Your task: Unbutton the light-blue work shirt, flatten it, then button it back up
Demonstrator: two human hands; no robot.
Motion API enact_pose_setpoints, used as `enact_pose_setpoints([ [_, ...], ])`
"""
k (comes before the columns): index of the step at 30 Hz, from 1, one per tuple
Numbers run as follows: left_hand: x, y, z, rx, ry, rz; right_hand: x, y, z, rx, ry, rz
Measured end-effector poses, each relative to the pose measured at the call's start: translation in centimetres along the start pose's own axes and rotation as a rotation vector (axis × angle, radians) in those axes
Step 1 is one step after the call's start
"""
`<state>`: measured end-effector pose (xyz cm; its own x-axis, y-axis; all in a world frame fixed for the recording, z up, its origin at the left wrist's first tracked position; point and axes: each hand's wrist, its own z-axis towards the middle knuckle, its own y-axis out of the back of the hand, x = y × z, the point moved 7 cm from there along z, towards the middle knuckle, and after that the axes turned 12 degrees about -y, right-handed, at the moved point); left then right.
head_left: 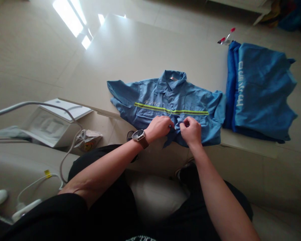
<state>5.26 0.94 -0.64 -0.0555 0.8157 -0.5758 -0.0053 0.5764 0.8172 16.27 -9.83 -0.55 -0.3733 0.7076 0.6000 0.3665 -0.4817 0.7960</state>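
A blue work shirt [150,88] lies front up on the pale table, its collar pointing away from me. A yellow-green and grey stripe crosses its chest, and the sleeves lie out to both sides. My left hand [160,127], with a watch on the wrist, is closed on the front edge of the shirt below the stripe. Just to its right, my right hand [191,131] pinches the opposite front edge. The lower front hangs over the near table edge. Fingertips partly hide the cloth, and I cannot make out any button between them.
On the right of the table [140,47] lies a stack of folded blue garments [263,87]. Red-capped pens [225,40] lie behind it. At left are a white box [50,127], a plastic packet [87,140] and a grey hose [72,117].
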Motion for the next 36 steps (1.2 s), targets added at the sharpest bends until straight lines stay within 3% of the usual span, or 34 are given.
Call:
enact_pose_setpoints([
  [4, 0.7, 0.5, 0.0, -0.032, 0.072, 0.069, 0.3, 0.4, -0.1, -0.030, 0.097, -0.045],
  [8, 0.8, 0.1, -0.4, -0.003, 0.115, 0.154, 1.8, -1.2, -1.3, 0.141, 0.320, -0.087],
  [12, 0.4, -0.4, -0.8, 0.084, 0.093, 0.194, 1.9, -2.9, -2.0, 0.250, 0.371, -0.164],
  [17, 0.2, 0.0, -0.6, 0.083, 0.086, 0.168, 1.6, -3.5, -1.7, 0.246, 0.338, -0.065],
  [23, 0.9, 0.2, -0.1, 0.037, 0.162, 0.128, 1.4, -1.9, -0.7, 0.194, 0.176, 0.246],
  [30, 1.1, 0.0, -0.1, -0.026, 0.242, 0.128, 0.1, -2.8, 0.1, 0.308, -0.035, 0.566],
  [36, 0.8, 0.3, -0.1, -0.055, 0.298, 0.117, 0.1, -3.7, 0.0, 0.410, -0.096, 0.570],
])
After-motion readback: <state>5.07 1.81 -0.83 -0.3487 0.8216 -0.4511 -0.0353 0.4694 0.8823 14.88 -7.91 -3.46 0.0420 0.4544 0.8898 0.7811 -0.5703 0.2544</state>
